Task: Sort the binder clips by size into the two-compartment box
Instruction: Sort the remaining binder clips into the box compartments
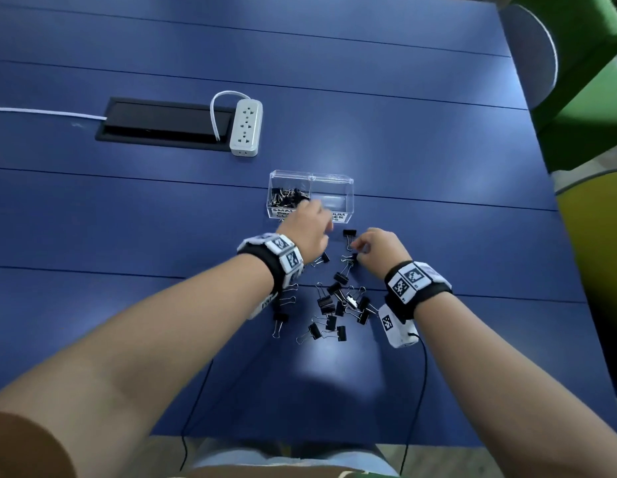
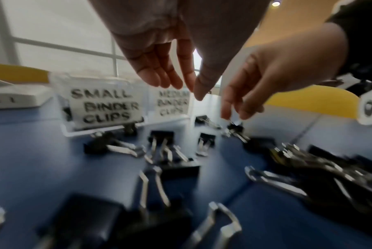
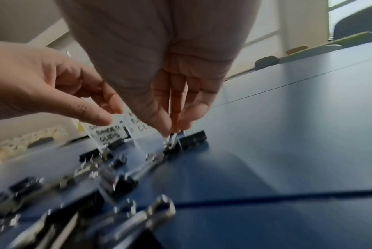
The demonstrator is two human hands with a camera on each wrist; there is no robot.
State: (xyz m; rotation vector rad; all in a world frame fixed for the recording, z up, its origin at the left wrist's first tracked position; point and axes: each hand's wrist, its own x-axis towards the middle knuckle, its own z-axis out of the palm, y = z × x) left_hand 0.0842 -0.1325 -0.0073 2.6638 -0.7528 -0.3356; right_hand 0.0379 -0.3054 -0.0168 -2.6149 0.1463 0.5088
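A clear two-compartment box [image 1: 348, 188] stands on the blue table, labelled SMALL BINDER CLIPS [image 2: 104, 104] on the left and MEDIUM BINDER CLIPS [image 2: 172, 102] on the right. Several small clips [image 1: 286, 198] fill its left compartment; the right one looks empty. My left hand [image 1: 326, 232] hovers just in front of the box, fingers [image 2: 157, 79] straight and holding nothing. To its right, my right hand [image 1: 358, 250] pinches the wire handle of a small black clip [image 3: 172, 139] that still touches the table. A larger clip [image 1: 349, 233] lies beside it. A loose pile of clips [image 1: 334, 305] sits between my wrists.
A white power strip [image 1: 246, 127] and a black cable hatch [image 1: 162, 124] lie at the back left. The table's right edge [image 1: 541, 167] borders green and yellow chairs. Thin black cables [image 1: 422, 374] run from my wrist cameras toward the near table edge.
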